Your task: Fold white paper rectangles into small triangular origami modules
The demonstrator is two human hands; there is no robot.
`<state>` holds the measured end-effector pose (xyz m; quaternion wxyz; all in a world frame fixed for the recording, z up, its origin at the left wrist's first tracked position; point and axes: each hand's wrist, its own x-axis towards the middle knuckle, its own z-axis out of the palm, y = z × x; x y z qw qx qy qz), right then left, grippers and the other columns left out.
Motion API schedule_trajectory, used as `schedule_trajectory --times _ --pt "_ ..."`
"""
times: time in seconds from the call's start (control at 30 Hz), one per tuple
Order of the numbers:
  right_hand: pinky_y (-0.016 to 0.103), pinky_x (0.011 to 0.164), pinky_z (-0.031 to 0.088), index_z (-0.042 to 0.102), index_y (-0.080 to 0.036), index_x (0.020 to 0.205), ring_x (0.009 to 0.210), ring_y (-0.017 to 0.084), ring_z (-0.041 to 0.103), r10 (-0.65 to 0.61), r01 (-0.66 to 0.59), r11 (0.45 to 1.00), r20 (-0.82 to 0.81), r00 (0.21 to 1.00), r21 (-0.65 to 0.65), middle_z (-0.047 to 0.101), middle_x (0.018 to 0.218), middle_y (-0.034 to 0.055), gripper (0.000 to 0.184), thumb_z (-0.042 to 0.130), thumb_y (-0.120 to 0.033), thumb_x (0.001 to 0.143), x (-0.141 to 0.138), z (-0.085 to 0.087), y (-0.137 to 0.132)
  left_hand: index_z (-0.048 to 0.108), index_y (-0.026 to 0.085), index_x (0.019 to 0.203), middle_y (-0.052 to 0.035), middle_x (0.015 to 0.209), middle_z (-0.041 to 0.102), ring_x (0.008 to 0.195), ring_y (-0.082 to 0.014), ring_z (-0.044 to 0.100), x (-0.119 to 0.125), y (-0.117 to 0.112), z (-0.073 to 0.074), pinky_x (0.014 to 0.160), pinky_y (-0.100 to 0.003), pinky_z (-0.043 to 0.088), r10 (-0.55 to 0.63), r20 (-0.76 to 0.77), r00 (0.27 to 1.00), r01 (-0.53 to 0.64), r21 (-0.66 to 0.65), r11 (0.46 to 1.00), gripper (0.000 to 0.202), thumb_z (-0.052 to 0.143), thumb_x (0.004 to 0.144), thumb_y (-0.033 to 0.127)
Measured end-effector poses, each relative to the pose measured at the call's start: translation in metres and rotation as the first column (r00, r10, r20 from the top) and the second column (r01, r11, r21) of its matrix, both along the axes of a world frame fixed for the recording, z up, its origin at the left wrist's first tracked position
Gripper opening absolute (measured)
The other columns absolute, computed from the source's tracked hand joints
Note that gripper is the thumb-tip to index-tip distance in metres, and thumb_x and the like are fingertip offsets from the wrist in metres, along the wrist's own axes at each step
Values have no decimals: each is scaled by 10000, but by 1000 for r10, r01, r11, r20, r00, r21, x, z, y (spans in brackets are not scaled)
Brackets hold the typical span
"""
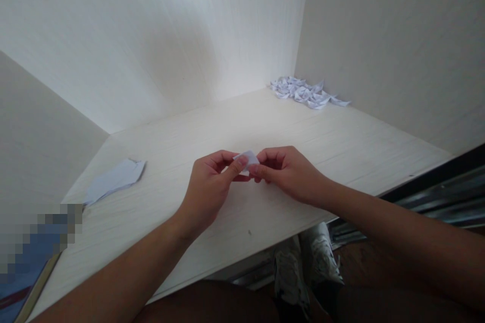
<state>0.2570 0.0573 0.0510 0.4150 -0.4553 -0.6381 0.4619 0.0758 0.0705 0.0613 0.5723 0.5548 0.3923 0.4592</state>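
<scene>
A small white piece of folded paper (249, 159) is pinched between both my hands just above the pale wooden shelf board (288, 131). My left hand (209, 186) grips its left side with thumb and fingers closed. My right hand (286, 170) grips its right side the same way. Most of the paper is hidden by my fingertips.
A heap of several small folded white paper pieces (306, 92) lies in the far right corner against the wall. A stack of flat pale blue-white sheets (115, 178) lies at the left of the board. White walls enclose three sides. My shoes (306, 267) show below the board's front edge.
</scene>
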Motion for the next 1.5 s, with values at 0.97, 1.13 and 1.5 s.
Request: schedule_trajectory --times 0.97,1.13,1.5 --pt "206 474 409 642 -144 707 479 62 521 49 -21 990 205 977 -139 668 622 -13 253 694 -243 934 -5 2 13 702 150 613 -10 524 632 418 -93 539 -9 27 -12 431 -208 394 -78 -182 980 100 112 989 267 865 737 322" --pt "212 431 335 623 -150 665 433 54 457 157 -120 981 256 954 -154 603 549 -37 300 697 -259 935 -5 8 20 739 160 669 -35 590 684 429 -112 565 -11 23 -8 444 -229 400 -78 -252 965 111 120 986 183 810 795 272" --pt "224 453 355 636 -167 685 399 74 481 284 -244 956 315 906 -160 593 484 -25 370 583 -362 995 4 5 24 716 193 680 -15 539 636 409 -132 567 -19 27 -15 421 -226 412 -89 -342 935 144 141 980 268 815 778 423"
